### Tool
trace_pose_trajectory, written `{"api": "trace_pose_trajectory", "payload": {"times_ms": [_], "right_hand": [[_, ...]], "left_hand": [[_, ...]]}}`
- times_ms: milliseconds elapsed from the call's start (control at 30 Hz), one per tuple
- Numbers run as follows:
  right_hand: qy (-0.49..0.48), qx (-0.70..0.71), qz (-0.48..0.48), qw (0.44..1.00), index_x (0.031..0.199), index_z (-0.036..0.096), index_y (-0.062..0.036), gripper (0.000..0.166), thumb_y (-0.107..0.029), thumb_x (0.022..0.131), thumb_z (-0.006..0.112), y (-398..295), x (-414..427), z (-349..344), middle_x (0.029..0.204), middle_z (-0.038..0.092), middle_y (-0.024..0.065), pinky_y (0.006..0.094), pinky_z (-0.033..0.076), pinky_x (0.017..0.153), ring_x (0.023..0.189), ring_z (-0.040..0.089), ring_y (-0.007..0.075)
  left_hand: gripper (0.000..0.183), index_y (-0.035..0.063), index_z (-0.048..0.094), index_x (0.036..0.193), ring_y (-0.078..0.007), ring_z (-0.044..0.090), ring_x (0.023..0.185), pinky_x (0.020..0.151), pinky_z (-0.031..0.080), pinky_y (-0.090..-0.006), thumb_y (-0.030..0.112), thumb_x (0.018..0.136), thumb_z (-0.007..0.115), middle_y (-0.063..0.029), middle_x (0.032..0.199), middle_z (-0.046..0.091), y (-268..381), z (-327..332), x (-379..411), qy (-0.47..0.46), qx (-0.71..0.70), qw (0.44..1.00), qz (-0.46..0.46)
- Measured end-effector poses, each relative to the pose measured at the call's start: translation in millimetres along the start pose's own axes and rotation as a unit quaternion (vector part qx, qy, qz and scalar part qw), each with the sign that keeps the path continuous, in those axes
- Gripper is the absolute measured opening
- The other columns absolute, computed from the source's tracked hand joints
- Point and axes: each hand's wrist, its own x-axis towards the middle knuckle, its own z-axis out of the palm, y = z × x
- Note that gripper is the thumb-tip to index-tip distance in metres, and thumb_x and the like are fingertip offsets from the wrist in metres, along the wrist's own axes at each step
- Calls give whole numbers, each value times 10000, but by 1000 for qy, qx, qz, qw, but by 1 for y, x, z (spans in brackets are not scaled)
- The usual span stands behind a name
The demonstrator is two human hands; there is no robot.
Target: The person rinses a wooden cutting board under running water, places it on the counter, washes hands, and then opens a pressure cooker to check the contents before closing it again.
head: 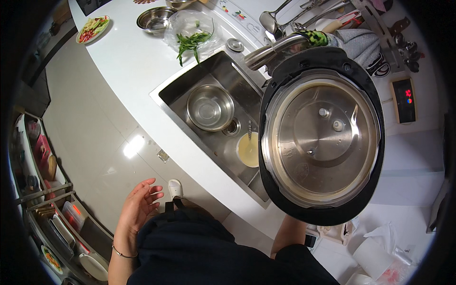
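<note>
A large pressure cooker lid (322,142), with a black rim and its steel underside facing the camera, is held up over the right end of the sink. My right forearm reaches up behind it, and the lid hides my right hand. My left hand (142,201) hangs beside my body, fingers apart and slightly curled, holding nothing. In the steel sink (213,146) sit a metal basin (210,107) and, partly behind the lid, a bowl of pale yellow liquid (247,150) with a spoon.
Green leaves (192,44) lie on a plastic bag behind the sink, beside a steel bowl (155,20). A plate of food (93,29) stands at the counter's far left. The faucet (262,57) is near the lid. A digital display (404,100) and a paper roll (372,258) are at right.
</note>
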Motion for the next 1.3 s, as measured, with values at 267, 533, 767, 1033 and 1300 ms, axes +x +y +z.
{"api": "trace_pose_trajectory", "payload": {"times_ms": [267,533,767,1033,1300], "right_hand": [[9,8,0,1000,1429,357,19,571,-295,982,525,1,-9,2,987,601,17,190,442,736,843,548,63],[18,14,5,1000,1428,357,22,575,-301,983,524,3,-15,-1,1005,599,22,194,440,749,858,547,66],[25,19,8,999,1427,357,25,579,-307,983,522,7,-21,-6,1020,596,25,197,438,761,871,546,69],[23,30,4,999,1426,356,28,583,-314,984,521,10,-22,-4,1037,594,29,201,436,774,886,544,73],[-3,29,6,1000,1425,356,31,587,-321,985,520,15,-23,14,1055,591,33,205,433,787,901,543,76]], "left_hand": [[383,98,515,1231,-197,617,963,795,481,-336,354,949,558,-70,1052,637,-3,-6,-7,12,-5,1000,1],[347,106,524,1230,-185,609,989,794,473,-326,310,950,547,-72,1073,633,-6,-3,-8,0,-1,1000,-10],[330,92,528,1248,-169,610,1000,835,463,-306,267,968,524,-66,1117,631,-7,22,-6,-40,46,997,-52],[613,54,236,1489,-141,512,1175,993,391,-295,271,991,521,-76,1395,450,-4,97,-18,-310,152,937,-48],[738,126,141,1528,-47,466,1097,943,399,-218,65,941,583,-14,1472,328,-7,111,-38,-286,78,954,37]]}}
